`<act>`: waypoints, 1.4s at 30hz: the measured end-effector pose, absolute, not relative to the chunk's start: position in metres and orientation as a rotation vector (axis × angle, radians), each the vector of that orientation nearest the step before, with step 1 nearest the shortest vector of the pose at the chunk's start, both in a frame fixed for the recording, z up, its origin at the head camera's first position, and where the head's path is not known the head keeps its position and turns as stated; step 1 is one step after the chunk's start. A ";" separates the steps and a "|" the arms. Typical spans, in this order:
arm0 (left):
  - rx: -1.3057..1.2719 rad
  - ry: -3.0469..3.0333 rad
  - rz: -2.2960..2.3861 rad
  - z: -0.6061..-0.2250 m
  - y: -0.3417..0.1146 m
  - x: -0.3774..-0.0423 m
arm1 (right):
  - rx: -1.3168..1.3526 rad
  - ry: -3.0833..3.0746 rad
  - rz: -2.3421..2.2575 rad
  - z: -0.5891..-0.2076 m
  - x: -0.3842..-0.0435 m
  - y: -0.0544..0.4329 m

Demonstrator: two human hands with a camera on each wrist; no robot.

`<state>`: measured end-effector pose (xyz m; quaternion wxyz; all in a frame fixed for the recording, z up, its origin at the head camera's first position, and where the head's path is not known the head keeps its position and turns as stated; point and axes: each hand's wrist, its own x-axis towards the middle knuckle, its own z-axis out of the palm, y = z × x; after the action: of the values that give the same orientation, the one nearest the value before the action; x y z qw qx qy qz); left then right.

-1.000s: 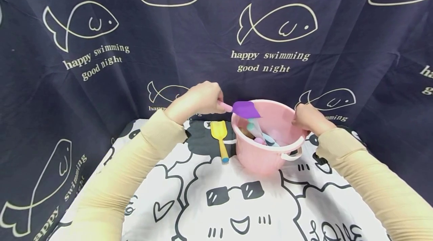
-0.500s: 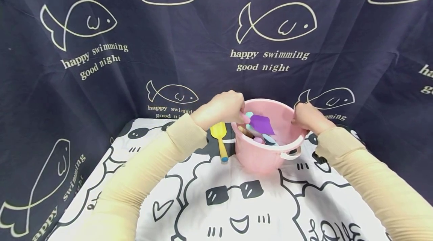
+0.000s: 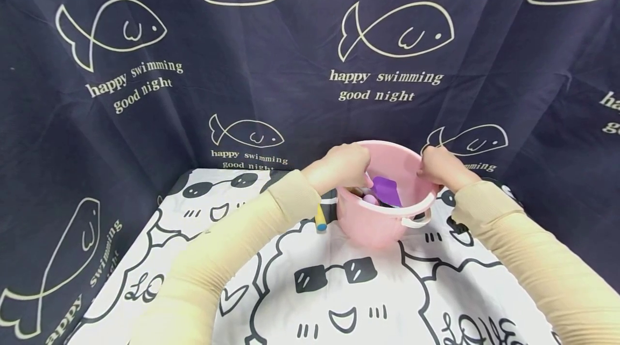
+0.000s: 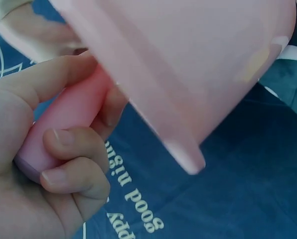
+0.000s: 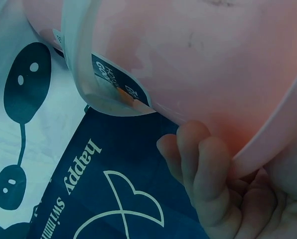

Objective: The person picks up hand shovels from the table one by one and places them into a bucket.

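Note:
My left hand (image 3: pixel 343 166) holds a toy shovel by its pink handle (image 4: pixel 69 117), fingers curled round it in the left wrist view. The shovel's purple blade (image 3: pixel 386 190) is down inside a pink bucket (image 3: pixel 370 229), angled toward the bucket's right side. With fingers outside the wall, my right hand (image 3: pixel 443 166) grips the bucket's rim (image 5: pixel 268 142) at the right. Other toys lie in the bucket, among them a pinkish ball-like piece (image 3: pixel 371 199); the rest are mostly hidden by the hand and blade.
Left of the bucket lies a yellow toy shovel, its blue-tipped handle (image 3: pixel 321 220) showing below my left sleeve. A white bucket handle (image 3: pixel 416 221) hangs at the front right. The white patterned cloth (image 3: pixel 271 302) spreads in front, and a dark blue curtain (image 3: pixel 300 54) hangs behind.
My left hand has moved right and down, bringing the purple blade from above the bucket's left rim into the bucket. My sleeve now covers the yellow shovel's blade. The right hand stays at the rim.

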<state>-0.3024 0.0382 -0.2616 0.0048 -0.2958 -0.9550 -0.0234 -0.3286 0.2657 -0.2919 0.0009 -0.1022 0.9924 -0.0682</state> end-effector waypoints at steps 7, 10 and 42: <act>-1.037 -2.882 0.086 -0.272 0.051 -0.302 | -0.313 3.110 -0.227 -0.292 -0.329 0.266; -1.044 -2.865 0.092 -0.276 0.055 -0.302 | -0.310 3.110 -0.232 -0.292 -0.329 0.266; -0.898 -2.872 0.134 -0.308 0.079 -0.306 | -0.326 3.131 -0.156 -0.293 -0.333 0.267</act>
<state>-0.3064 0.0795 -0.3082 0.0648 -0.2974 -0.9515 0.0443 -0.3332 0.2671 -0.2931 -0.0051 -0.1034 0.9934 -0.0496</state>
